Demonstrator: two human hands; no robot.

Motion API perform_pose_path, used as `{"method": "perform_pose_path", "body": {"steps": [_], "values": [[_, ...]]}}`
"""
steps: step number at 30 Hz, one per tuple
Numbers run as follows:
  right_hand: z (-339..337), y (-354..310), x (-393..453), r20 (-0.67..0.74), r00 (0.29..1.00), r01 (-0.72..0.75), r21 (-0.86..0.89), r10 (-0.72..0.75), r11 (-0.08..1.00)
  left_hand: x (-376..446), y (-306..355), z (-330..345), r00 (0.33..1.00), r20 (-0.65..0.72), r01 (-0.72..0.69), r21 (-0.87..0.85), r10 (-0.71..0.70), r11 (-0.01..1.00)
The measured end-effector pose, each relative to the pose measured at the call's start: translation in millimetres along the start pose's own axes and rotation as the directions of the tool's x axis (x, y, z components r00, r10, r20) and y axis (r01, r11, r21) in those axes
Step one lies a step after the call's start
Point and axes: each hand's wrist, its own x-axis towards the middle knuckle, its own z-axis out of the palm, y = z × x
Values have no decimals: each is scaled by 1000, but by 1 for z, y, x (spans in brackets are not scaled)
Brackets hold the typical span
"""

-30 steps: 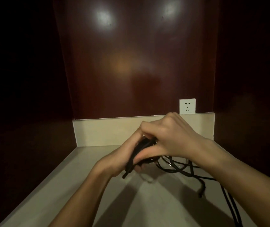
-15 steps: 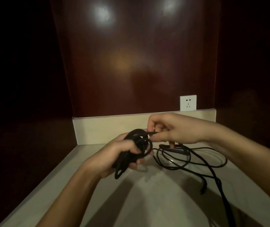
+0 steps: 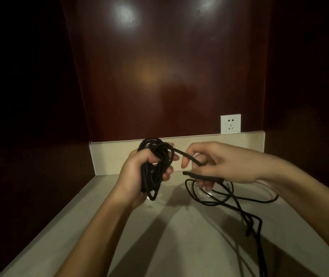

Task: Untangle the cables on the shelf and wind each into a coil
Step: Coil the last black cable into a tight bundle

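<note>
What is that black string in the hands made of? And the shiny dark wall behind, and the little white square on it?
The black cable looks rubber or plastic coated: matte, and it bends into soft loops in the left hand. The back wall seems to be polished or lacquered wood, since lamp glare reflects off it. The wall socket looks like smooth white plastic.

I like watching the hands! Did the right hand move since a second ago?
Yes. The right hand has moved right, away from the coil in the left hand; it now sits below the wall socket, pinching a cable strand.
</note>
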Motion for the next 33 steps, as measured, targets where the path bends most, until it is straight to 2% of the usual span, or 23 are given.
{"method": "perform_pose_path", "body": {"steps": [2, 4, 7, 10, 13, 15, 19, 23, 25, 26, 28, 29, 30, 31, 32, 33], "values": [[1, 3, -4, 101, 995, -13, 80, 5, 997, -2, 4, 0, 1000, 18, 4, -37, -3, 999], [2, 6, -3, 130, 991, -20, 137, 2, 990, -2, 6, 4, 1000, 17, 0, -123, 2, 992], [9, 12, 5, 142, 986, -111, 153, 89, 982, -1, 6, 13, 999, -24, -48, -257, 44, 965], [23, 16, 11, 96, 994, -77, 264, 54, 961, 2, 4, 14, 993, -91, -104, -327, 79, 939], [24, 18, 9, -42, 999, 6, 279, 6, 960, 2, 2, 7, 991, -121, -87, -277, 55, 957], [24, 25, 9, -81, 997, 12, 376, 20, 927, -1, 1, 6, 996, -77, -57, -328, 34, 943], [35, 39, 10, 49, 994, -107, 518, 95, 849, -7, 0, 13, 991, 123, 4, -433, 55, 902], [51, 46, 11, 38, 988, -142, 604, 150, 784, -5, 2, 13, 988, 124, -26, -443, 90, 896], [58, 41, 13, -47, 980, -114, 662, 193, 741, -2, 1, 16, 996, 38, -59, -432, 84, 900], [59, 37, 15, -138, 958, -84, 703, 251, 706, 1, 0, 18, 996, -29, -88, -419, 84, 904], [61, 25, 15, -371, 838, 24, 758, 400, 652, 5, -2, 19, 980, -178, -153, -413, 85, 898], [65, 17, 13, -527, 746, 115, 704, 407, 700, 7, -3, 18, 966, -243, -182, -408, 86, 895], [70, 9, 12, -701, 636, 176, 540, 323, 823, 9, -4, 17, 952, -296, -201, -405, 81, 892], [76, -1, 9, -811, 562, 167, 306, 164, 937, 11, -4, 17, 941, -333, -211, -414, 69, 886], [84, -5, 11, -834, 550, 122, 118, 31, 986, 13, -5, 18, 935, -351, -212, -433, 52, 876], [91, -6, 16, -805, 593, 91, 71, 4, 993, 13, -4, 21, 934, -356, -207, -461, 34, 863]]}}
